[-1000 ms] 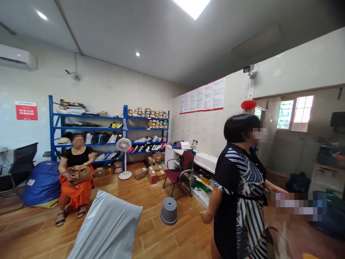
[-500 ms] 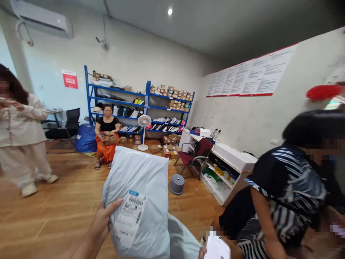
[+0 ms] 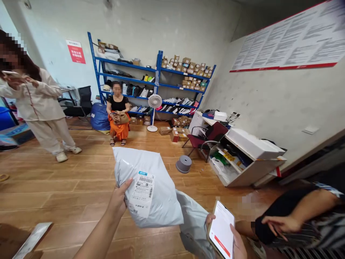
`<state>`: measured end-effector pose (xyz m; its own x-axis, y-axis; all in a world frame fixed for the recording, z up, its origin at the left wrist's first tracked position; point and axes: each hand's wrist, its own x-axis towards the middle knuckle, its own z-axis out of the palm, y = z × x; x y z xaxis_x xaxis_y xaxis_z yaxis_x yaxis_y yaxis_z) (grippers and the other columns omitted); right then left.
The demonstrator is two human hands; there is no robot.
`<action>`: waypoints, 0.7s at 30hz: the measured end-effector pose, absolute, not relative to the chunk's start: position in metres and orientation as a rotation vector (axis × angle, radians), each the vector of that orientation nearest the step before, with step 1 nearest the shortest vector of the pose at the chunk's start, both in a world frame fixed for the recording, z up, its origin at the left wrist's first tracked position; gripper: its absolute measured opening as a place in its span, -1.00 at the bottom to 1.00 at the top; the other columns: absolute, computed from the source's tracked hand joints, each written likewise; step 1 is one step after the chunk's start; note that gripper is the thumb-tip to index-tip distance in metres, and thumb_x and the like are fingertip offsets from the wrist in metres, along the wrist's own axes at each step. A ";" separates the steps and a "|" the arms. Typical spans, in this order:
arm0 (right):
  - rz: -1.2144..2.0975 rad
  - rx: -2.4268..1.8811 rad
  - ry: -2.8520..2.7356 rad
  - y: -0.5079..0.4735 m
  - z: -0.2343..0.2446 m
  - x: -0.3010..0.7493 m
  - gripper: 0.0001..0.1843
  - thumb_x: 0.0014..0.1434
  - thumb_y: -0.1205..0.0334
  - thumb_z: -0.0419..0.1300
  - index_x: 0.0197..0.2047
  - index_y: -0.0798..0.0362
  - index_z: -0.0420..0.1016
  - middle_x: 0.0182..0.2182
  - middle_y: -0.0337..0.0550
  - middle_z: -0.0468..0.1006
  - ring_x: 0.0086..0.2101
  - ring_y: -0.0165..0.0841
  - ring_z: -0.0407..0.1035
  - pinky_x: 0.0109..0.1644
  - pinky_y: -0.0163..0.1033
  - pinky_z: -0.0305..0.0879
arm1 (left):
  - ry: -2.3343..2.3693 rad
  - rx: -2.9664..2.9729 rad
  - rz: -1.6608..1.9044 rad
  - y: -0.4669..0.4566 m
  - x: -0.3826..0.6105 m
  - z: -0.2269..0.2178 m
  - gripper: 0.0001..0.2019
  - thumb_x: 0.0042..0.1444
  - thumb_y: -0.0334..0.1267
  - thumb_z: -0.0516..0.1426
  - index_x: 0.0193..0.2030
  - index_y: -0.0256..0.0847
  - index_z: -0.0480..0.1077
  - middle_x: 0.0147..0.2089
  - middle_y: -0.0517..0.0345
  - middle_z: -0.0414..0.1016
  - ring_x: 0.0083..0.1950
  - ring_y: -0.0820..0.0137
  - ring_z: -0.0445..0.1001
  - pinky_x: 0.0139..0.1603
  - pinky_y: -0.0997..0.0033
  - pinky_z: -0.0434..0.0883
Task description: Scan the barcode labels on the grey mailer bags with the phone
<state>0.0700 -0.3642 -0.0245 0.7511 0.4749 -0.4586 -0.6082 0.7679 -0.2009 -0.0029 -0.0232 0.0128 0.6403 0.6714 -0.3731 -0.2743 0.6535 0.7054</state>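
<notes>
My left hand [image 3: 120, 198] pinches the left edge of a pale plastic mailer bag [image 3: 161, 194], thumb on top next to its shipping label [image 3: 142, 196]. The bag is tilted and bulges a little. In my right hand [image 3: 238, 242] is a smartphone [image 3: 221, 228], its lit white screen showing a red bar near the bottom. Behind the phone and partly under the first parcel, a second pale mailer bag [image 3: 192, 212] shows; whether my right fingers grip it too is hidden.
A seated person's arm and knee [image 3: 291, 223] are close on the right. Ahead are a grey stool [image 3: 183, 164], a dark red chair [image 3: 207, 138], a white fan [image 3: 155, 102] and blue shelves [image 3: 159, 75] of parcels. Another person [image 3: 40, 97] stands left. A carton [image 3: 12, 237] lies lower left.
My view has turned downward and away from the person on the right. The mailer bag has tipped flatter, and the phone has come further into view.
</notes>
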 end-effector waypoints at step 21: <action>0.756 -0.030 0.279 -0.252 -0.011 0.074 -0.58 -0.14 0.43 0.34 -0.18 0.16 0.34 -0.36 -0.24 0.51 -0.26 -0.54 0.45 -0.07 -0.48 0.40 | 0.591 0.275 0.369 0.001 0.002 -0.070 -0.66 0.16 -0.20 0.08 0.04 -0.30 0.40 -0.23 -0.05 0.59 -0.08 0.17 0.53 0.06 0.14 0.43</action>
<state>0.0742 -0.2518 -0.0113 0.6924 0.6727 -0.2608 -0.6806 0.7290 0.0733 0.0017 0.0009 -0.0702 0.7685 0.4128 -0.4888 -0.2579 0.8991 0.3537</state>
